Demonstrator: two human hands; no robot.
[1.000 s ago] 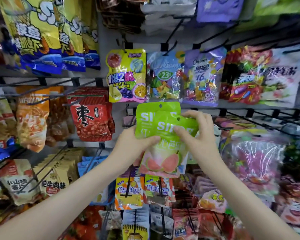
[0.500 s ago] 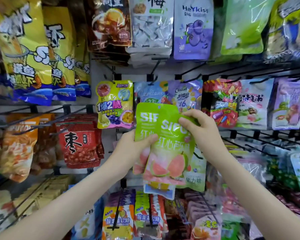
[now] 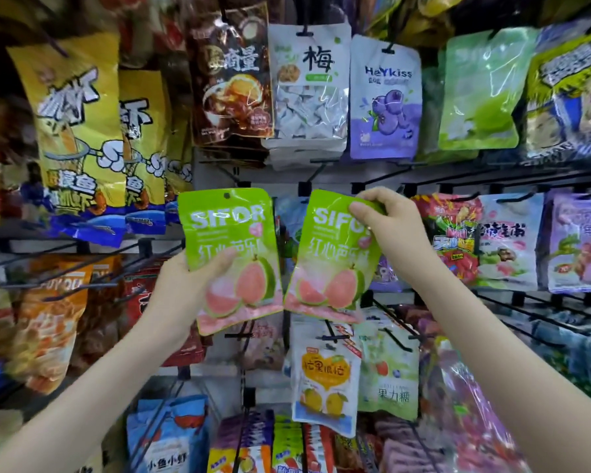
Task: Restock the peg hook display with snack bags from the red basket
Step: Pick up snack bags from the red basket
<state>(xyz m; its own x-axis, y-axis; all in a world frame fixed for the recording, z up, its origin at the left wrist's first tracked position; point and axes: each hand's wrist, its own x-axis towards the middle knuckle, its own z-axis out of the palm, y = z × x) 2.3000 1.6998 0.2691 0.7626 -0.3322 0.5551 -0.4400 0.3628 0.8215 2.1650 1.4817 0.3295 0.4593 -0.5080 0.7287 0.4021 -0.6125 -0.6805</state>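
Head view: we look at a wall of snack bags hanging in rows, the peg hook display (image 3: 458, 172). A person's two bare arms reach up from the near edge of the frame.

The left hand (image 3: 191, 285) grips the left guava bag (image 3: 232, 240) by its lower left edge, with the thumb pressed on the front. This bag is upright, and the hang hole at its top shows clearly.

The right hand (image 3: 386, 227) pinches the right guava bag (image 3: 331, 261) at its top right corner, fingers curled over the edge. This bag tilts a little, and its bottom corner is touching the left bag's. We cannot see its hang hole.

Just above and between the bags, a bare black hook (image 3: 316, 174) juts out under a white plum bag (image 3: 309, 87). The red basket is out of view.

We judge that the step in hand is hanging these two bags. The next move would need one bag's hole lined up with a hook tip, then the bag slid back along the hook.
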